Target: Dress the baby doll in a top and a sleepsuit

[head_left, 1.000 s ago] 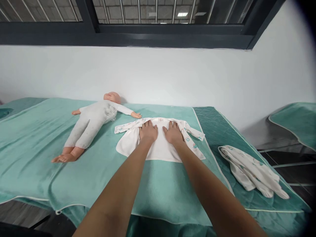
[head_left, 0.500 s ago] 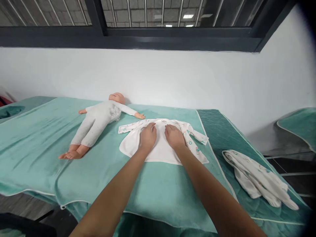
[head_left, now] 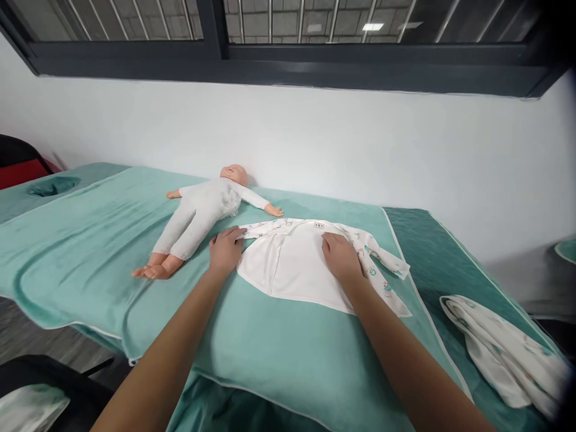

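Observation:
A white baby shirt [head_left: 299, 264] with a small coloured print lies spread open on the green bedding, its inside facing up and a label at the neck. My left hand [head_left: 225, 251] is at the cuff of the left-lying sleeve, its fingers closed on the cuff. On the right half of the shirt rests my right hand [head_left: 341, 257], palm down, fingers lying on the cloth with nothing visibly gripped. A baby doll [head_left: 202, 210] in a white suit lies on its back to the left, one arm reaching near the shirt's sleeve.
Folded printed white cloth [head_left: 504, 348] lies at the right on a darker green cover [head_left: 418, 240]. The light green cover [head_left: 90, 240] spreads over the bed against a white wall [head_left: 288, 132]. A dark chair [head_left: 54, 378] with cloth on it stands at the lower left.
My left hand has moved left from the middle of the shirt to the sleeve's cuff. My right hand stays on the shirt's right half. The camera view has turned left.

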Motion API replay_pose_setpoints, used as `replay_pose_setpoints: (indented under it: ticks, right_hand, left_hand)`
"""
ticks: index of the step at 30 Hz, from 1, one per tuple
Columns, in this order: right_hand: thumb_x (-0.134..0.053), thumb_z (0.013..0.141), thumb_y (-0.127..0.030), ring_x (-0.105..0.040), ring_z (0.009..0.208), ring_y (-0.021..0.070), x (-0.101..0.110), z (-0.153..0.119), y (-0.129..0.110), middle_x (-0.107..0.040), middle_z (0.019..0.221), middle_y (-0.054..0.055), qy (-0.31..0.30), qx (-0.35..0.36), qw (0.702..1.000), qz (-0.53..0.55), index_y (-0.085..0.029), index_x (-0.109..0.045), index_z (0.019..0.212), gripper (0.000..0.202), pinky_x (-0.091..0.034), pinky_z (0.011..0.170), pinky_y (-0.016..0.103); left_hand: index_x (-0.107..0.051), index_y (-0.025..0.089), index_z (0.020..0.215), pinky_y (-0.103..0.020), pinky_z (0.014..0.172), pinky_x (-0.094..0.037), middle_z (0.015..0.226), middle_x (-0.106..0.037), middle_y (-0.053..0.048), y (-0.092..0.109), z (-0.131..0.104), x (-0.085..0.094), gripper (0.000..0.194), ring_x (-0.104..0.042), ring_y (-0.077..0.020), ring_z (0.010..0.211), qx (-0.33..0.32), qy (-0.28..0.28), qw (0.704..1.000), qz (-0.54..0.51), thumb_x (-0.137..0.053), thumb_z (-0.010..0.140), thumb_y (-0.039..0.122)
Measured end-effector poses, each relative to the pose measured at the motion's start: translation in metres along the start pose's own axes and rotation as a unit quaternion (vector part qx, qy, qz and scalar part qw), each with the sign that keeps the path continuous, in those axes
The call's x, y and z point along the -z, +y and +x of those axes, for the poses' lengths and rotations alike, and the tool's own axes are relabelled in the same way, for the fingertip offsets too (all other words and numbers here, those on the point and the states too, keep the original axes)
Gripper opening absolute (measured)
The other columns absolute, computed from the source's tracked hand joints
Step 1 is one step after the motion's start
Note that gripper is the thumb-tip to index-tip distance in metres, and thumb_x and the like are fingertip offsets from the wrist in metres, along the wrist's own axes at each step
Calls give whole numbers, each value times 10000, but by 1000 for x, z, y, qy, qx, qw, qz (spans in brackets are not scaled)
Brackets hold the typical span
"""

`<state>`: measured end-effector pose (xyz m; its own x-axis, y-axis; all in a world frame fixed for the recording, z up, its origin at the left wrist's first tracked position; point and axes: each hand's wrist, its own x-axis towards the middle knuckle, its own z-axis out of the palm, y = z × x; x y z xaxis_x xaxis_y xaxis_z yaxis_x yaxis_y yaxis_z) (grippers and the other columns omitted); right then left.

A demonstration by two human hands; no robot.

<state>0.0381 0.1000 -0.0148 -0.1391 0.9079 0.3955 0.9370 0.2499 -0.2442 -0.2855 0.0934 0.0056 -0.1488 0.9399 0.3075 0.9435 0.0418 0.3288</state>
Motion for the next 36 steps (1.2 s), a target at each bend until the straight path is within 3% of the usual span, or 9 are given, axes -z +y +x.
replay_pose_setpoints:
  ticks: [5,12,15,20,23,25,30,33,36]
  right_hand:
    - [-369,969,-197,-537,1159,224,-4,3,2,-661,1223,90,1,0,1000,2,-155,-626,1183,337,-372,1012,321]
    - [-377,938,-200,-531,1179,239,0,-1,-2,-660,1203,108,46,8,998,37,-154,-634,1162,344,-369,1048,368]
    - [-389,938,-270,-594,1078,230,8,3,-21,-672,1166,91,59,-36,991,117,-196,-626,1172,341,-424,971,371]
    - [-466,905,-521,-656,694,168,4,34,-73,-705,933,23,-105,-153,932,310,-236,-543,1236,443,-475,722,307]
    - [-510,868,-519,-642,742,180,-13,50,-98,-696,899,22,-113,-164,932,302,-228,-556,1222,460,-451,712,296]
    - [-518,850,-427,-622,814,191,-22,54,-106,-682,879,12,-95,-165,941,280,-248,-592,1182,385,-431,730,292]
    - [-474,764,-289,-521,637,138,-20,49,-88,-582,729,-39,-54,-180,906,379,-268,-663,1066,357,-389,608,249]
    - [-477,716,-278,-422,527,118,-10,50,-63,-507,624,-49,-66,-213,877,425,-234,-700,986,353,-329,524,247]
    - [-496,692,-281,-400,501,119,-3,54,-41,-487,577,-48,-95,-224,878,412,-218,-719,958,352,-305,511,253]
  left_hand:
    - [-689,317,1214,-387,855,-483,1168,-620,-102,-1,18,2,406,-575,-284,1091,-13,84,994,64,-368,965,314]
    - [-695,268,1192,-416,853,-457,1113,-656,-108,-5,22,-7,440,-565,-303,1057,-11,56,995,80,-397,893,145]
    - [-729,231,1096,-403,839,-459,1164,-660,-92,-9,22,-10,423,-568,-291,1063,-10,80,995,51,-434,835,78]
    - [-728,218,998,-369,850,-452,1132,-670,-65,-12,20,-10,359,-582,-253,1041,-65,137,988,2,-430,853,79]
    - [-717,237,1035,-361,878,-441,1125,-672,-61,-9,18,-10,301,-587,-243,1047,-89,141,986,-2,-448,912,185]
    - [-706,224,1088,-373,847,-447,1086,-672,-92,-7,19,-11,303,-589,-269,1045,-51,154,987,7,-454,941,307]
    - [-709,251,1101,-403,835,-456,1035,-694,-96,-9,26,-14,339,-597,-308,1039,12,99,995,21,-487,927,438]
    - [-720,267,1092,-391,864,-471,1065,-701,-60,-15,29,-16,280,-604,-283,1061,-19,68,997,-29,-532,900,345]
    - [-734,235,1066,-352,907,-486,1104,-691,-44,-21,32,-19,296,-627,-231,1043,-43,81,990,-108,-489,901,235]
